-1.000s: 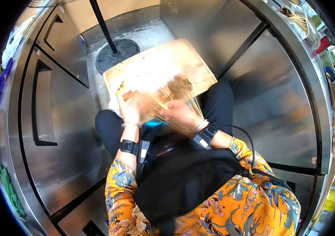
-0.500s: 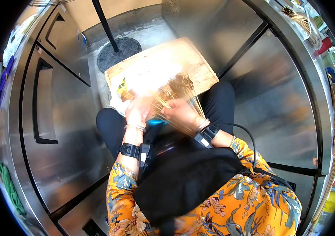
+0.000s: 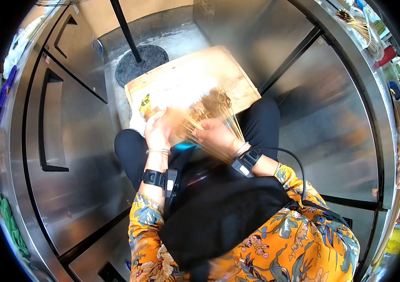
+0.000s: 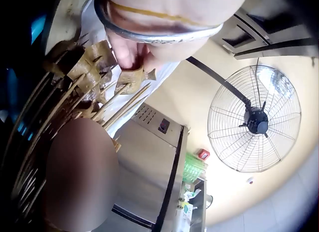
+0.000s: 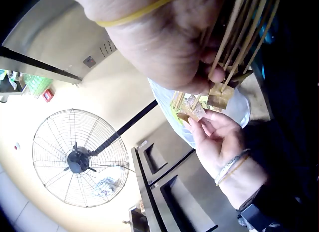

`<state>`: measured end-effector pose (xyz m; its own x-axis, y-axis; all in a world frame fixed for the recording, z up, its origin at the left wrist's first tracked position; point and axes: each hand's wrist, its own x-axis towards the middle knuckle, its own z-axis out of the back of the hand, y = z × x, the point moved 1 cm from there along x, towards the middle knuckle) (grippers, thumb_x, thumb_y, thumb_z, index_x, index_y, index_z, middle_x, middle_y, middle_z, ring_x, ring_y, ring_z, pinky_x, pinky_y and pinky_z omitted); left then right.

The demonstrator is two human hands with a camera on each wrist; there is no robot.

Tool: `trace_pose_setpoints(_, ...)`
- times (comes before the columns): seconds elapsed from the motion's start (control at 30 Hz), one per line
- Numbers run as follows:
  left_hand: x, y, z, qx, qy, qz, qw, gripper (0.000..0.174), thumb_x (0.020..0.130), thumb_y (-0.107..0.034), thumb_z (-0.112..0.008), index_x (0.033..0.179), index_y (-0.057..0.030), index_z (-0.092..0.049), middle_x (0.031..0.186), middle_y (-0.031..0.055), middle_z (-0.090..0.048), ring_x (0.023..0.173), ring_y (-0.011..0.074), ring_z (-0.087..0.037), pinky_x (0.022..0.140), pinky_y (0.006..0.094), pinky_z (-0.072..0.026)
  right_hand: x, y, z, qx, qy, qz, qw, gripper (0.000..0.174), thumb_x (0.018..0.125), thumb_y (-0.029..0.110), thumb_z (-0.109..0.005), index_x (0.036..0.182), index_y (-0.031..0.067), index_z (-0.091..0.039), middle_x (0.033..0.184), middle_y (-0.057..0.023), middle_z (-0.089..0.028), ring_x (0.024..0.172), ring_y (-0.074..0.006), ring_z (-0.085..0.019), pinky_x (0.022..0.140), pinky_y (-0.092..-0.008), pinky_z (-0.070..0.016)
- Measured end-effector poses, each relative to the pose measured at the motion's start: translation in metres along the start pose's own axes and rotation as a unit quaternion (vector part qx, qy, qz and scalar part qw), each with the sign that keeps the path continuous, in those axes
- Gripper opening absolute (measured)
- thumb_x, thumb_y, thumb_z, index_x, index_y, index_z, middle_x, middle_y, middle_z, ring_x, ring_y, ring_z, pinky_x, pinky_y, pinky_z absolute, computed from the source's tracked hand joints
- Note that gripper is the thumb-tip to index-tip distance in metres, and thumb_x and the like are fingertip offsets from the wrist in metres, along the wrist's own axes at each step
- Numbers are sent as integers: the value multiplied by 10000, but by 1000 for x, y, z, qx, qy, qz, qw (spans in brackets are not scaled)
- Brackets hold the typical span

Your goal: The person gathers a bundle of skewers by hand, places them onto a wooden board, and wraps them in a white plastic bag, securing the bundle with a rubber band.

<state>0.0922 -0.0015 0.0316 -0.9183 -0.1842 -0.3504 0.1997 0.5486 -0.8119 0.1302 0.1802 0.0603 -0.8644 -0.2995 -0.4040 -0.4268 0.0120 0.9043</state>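
Observation:
My left hand (image 3: 158, 131) pinches a folded tan piece of tofu skin (image 4: 130, 80) with a fine woven texture, between thumb and fingers. A pale stick tip meets that piece in the left wrist view. My right hand (image 3: 217, 135) grips several bamboo skewers (image 5: 244, 32), fanned toward the person's lap. More folded tofu skin (image 4: 88, 67) sits threaded on skewers beside the left fingers. Both hands work close together over the near edge of a wooden board (image 3: 240, 87). Glare washes out the board's middle, and motion blurs the left fingertips in the head view.
Threaded skewers (image 3: 218, 101) lie on the board's right side. A yellow-printed plastic bag (image 3: 144, 104) is at its left. The board rests near the person's knees, between steel cabinets (image 3: 80, 122) (image 3: 326, 127). A black round stand base (image 3: 141, 63) stands behind it.
The left hand shifted slightly right and then back left, near the skewer ends. The right hand stays almost in place with the skewers.

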Motion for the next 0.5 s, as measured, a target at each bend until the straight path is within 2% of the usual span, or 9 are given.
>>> trace_pose_setpoints(0.17, 1, 3, -2, 60, 35, -54, 996, 183, 809, -7, -597, 990, -27, -577, 960, 84, -625, 816, 139, -604, 673, 242, -502, 2, -2, 1, 2, -2, 3, 1000, 150, 847, 113, -577, 705, 67, -559, 589, 42, -490, 521, -47, -421, 464, -203, -331)
trace_pose_setpoints(0.27, -5, 5, -10, 82, 66, -63, 992, 158, 821, -35, -628, 963, -68, -567, 854, 8, -593, 723, 74, -554, 618, 211, -483, 0, -1, 1, 2, -7, 7, 1000, 137, 850, 112, -569, 723, 60, -564, 596, 41, -491, 520, -48, -422, 459, -205, -331)
trace_pose_setpoints(0.37, 1, 29, -5, -14, 158, -27, 987, 155, 824, -32, -623, 945, -108, -564, 799, -22, -572, 687, 61, -545, 572, 199, -486, -1, 2, 1, 0, -19, -1, 1000, 127, 853, 112, -562, 740, 55, -567, 601, 38, -489, 525, -48, -426, 456, -210, -334)
trace_pose_setpoints(0.43, -23, 25, -16, 137, 81, -47, 986, 147, 831, -36, -614, 926, -128, -550, 761, -38, -552, 644, 57, -541, 521, 184, -482, -2, 3, 1, 6, -24, -9, 1000, 124, 855, 112, -558, 748, 51, -567, 602, 36, -486, 529, -49, -429, 455, -214, -338)
trace_pose_setpoints(0.5, -3, 41, -2, 64, 120, -28, 990, 126, 834, -28, -605, 881, -114, -526, 728, -35, -535, 609, 54, -526, 489, 184, -466, -3, 3, -1, -24, -44, 15, 999, 120, 857, 116, -557, 759, 47, -570, 610, 34, -487, 537, -49, -430, 457, -217, -341)
